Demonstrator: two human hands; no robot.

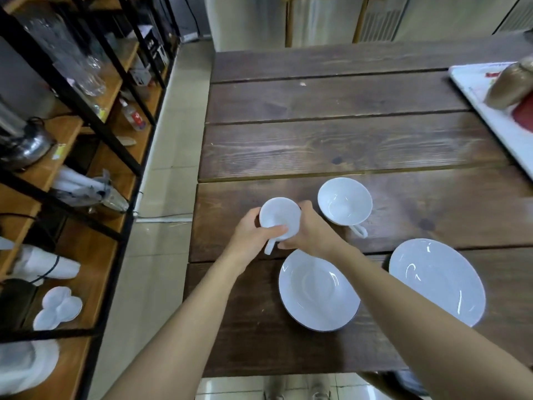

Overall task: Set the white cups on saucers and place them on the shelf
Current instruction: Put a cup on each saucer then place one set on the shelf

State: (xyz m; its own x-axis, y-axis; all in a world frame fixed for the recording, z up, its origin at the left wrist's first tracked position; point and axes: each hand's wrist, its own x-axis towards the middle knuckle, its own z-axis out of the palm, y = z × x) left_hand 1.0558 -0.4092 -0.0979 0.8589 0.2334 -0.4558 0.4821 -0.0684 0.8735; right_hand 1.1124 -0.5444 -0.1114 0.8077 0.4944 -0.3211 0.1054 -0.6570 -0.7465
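Wooden table (pixel 346 145), shelf (pixel 95 134) seemingly alongside.

1. The held cup (pixel 279 216) is showing plain white, with no pattern.
2. The second cup (pixel 344 202) is also showing plain white.
3. The near saucer (pixel 317 290) is looking white with a thin dark edge line.
4. The right saucer (pixel 437 280) is looking white with bright glints.
5. The table (pixel 331 145) is showing dark brown planks with a wavy grain.
6. The shelf (pixel 95 255) is showing orange-brown boards in a black frame.
7. The clover-shaped dish (pixel 59 307) is showing white.
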